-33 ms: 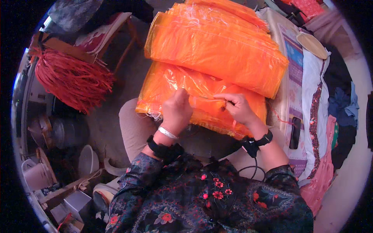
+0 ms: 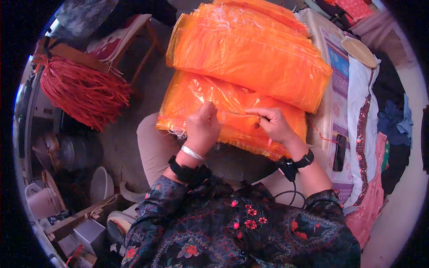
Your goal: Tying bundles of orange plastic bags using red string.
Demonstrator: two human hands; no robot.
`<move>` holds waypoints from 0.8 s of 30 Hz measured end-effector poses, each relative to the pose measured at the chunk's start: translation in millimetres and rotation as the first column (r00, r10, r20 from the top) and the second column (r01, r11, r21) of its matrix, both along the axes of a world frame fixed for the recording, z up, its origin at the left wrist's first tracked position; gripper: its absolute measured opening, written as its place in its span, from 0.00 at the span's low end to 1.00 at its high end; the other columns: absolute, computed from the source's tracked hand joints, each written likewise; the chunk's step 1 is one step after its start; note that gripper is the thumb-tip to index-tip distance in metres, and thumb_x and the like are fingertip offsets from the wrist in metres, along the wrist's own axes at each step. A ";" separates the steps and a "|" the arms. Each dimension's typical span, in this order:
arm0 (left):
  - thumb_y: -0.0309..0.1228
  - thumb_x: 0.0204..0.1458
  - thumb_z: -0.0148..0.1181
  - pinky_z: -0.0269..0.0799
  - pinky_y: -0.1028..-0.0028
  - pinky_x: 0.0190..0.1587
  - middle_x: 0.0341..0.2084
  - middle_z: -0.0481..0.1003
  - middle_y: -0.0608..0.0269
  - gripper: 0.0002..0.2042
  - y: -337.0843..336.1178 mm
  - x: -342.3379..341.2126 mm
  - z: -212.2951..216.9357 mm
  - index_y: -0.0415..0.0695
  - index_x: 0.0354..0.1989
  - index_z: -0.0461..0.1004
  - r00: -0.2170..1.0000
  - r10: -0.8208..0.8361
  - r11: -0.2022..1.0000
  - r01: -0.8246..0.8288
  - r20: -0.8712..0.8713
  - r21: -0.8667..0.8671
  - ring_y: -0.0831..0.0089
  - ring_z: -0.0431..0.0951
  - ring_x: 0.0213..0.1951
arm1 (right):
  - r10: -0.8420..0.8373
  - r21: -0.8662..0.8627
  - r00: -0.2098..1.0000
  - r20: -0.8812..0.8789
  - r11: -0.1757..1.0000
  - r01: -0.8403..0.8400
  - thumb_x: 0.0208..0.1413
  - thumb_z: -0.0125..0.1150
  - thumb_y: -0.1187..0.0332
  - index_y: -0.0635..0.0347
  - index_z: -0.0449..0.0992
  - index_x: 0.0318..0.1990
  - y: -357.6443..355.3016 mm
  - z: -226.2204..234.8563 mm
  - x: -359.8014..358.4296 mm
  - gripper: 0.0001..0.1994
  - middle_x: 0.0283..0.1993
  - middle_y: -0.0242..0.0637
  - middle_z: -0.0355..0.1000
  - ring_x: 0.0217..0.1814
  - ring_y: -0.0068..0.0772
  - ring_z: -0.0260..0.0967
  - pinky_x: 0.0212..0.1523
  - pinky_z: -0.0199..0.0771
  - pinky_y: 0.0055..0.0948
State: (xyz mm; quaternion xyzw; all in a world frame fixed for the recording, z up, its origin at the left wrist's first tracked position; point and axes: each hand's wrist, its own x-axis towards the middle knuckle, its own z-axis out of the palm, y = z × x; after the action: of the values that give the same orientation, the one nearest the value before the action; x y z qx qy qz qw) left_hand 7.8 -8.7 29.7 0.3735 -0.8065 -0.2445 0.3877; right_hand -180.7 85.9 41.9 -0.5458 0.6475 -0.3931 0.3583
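A thick pile of orange woven plastic sacks (image 2: 250,62) with loose white threads lies in front of me, its upper part folded over. On the near part, my left hand (image 2: 203,123) is closed in a fist-like pinch at the edge of an orange sack (image 2: 237,121). My right hand (image 2: 273,126) pinches the same edge a short way to the right, thumb and forefinger together. Between the two hands the edge runs in a nearly straight line. The fingertips of my left hand are hidden behind its knuckles.
At the left, a bundle of red plastic strips (image 2: 85,91) hangs beside a wooden stool (image 2: 145,33). Below it are a bucket (image 2: 42,201) and boxes (image 2: 89,234). A phone (image 2: 339,153) and folded clothes (image 2: 357,134) lie on the covered surface at the right.
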 end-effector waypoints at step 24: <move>0.25 0.36 0.55 0.62 0.64 0.33 0.26 0.67 0.54 0.10 14.2 -37.9 24.1 0.39 0.29 0.65 0.994 -0.103 0.970 0.110 0.041 -0.218 0.54 0.67 0.31 | 0.025 -0.122 0.905 0.425 0.992 0.030 0.46 0.51 0.72 0.61 0.73 0.38 -43.9 -15.5 -8.6 0.10 0.29 0.28 0.69 0.32 0.18 0.64 0.34 0.65 0.18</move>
State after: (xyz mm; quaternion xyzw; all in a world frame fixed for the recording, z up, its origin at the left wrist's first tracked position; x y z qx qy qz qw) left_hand -30.1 5.5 53.8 0.2881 -0.8530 -0.1687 0.4011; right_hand -189.3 42.0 26.3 -0.4675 0.5282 -0.5433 0.4554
